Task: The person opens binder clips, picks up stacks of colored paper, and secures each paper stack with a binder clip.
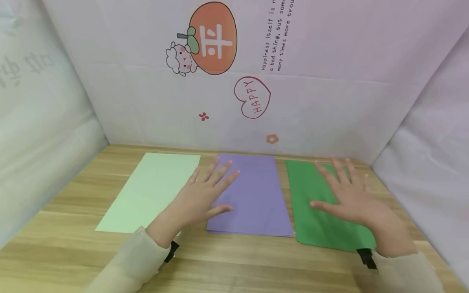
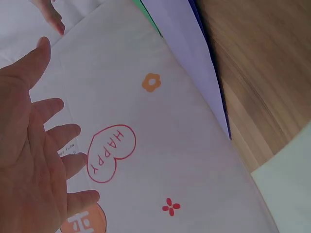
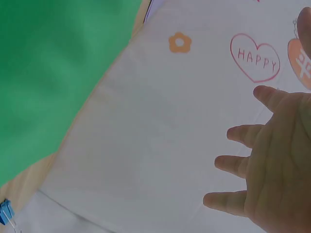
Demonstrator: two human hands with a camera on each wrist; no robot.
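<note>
Three coloured sheets lie side by side on a wooden table: a pale green sheet at left, a purple sheet in the middle, a green sheet at right. Slightly offset edges show at the near side of the purple one. My left hand, fingers spread, hovers over the gap between the pale green and purple sheets. Above the green sheet my right hand is spread as well. Both palms, seen in the wrist views, hold nothing.
A white printed cloth hangs behind the table, with more white cloth at the left and right sides. A blue binder clip shows at the table edge in the right wrist view.
</note>
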